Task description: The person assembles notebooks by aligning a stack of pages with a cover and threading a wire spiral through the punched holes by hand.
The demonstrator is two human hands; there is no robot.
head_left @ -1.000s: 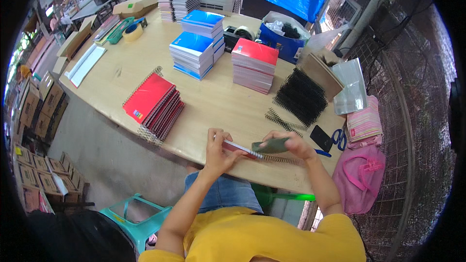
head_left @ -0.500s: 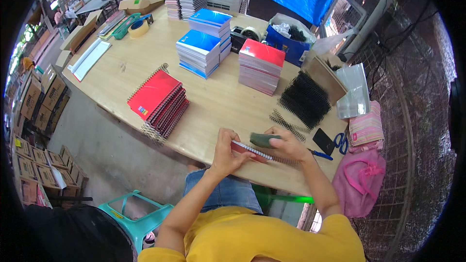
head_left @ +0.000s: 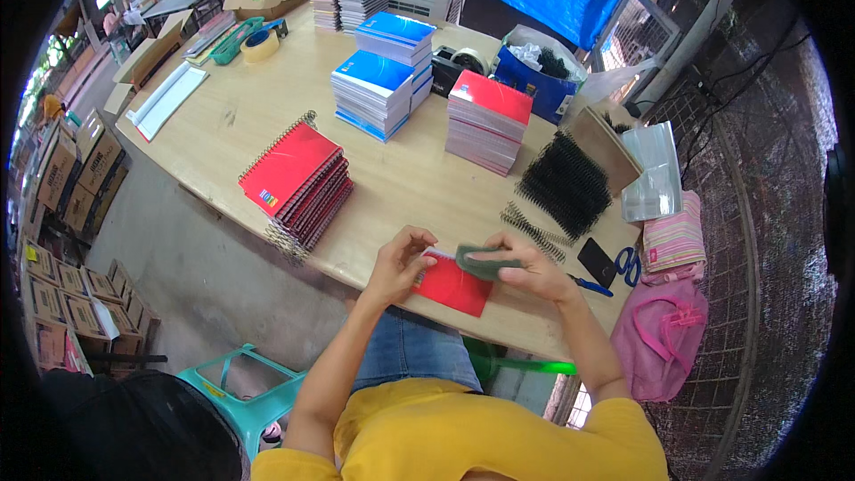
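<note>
A red notebook (head_left: 451,285) lies flat at the near edge of the wooden table (head_left: 410,183). My left hand (head_left: 398,263) grips its left, spiral end. My right hand (head_left: 525,269) holds a grey-green tool (head_left: 485,261) pressed against the notebook's top edge. Loose black wire spirals (head_left: 534,230) lie just beyond my right hand, with a larger pile of black spirals (head_left: 565,183) behind them.
A stack of red spiral notebooks (head_left: 298,183) sits to the left. Blue stacks (head_left: 383,80) and a red-topped stack (head_left: 488,120) stand further back. A phone (head_left: 595,262), blue scissors (head_left: 627,264), a pink bag (head_left: 663,338) and a teal stool (head_left: 236,392) lie around.
The notebook has turned from edge-on to lying flat with its red cover up. Both hands have shifted slightly toward the table edge with it.
</note>
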